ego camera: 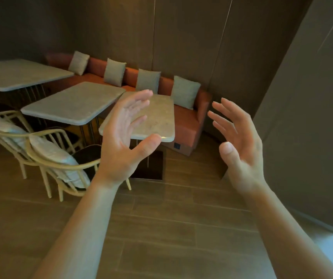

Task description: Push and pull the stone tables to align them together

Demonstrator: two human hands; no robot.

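Three grey stone tables stand in a row before an orange bench. The nearest small table (157, 117) sits slightly apart from the middle table (73, 103), with a narrow gap between their tops. The far table (18, 74) is at the left. My left hand (125, 141) is raised in front of the nearest table, fingers spread, holding nothing and covering part of its left side. My right hand (240, 141) is raised to the right of that table, fingers loosely spread, also holding nothing. Neither hand plainly touches a table.
An orange bench (187, 121) with several grey cushions runs along the dark wall. Two cream chairs (46, 154) with cushions stand left of the near table. A dark pedestal base (151, 166) sits under it. Wood-look floor tiles lie in front; a wall panel juts out at the right.
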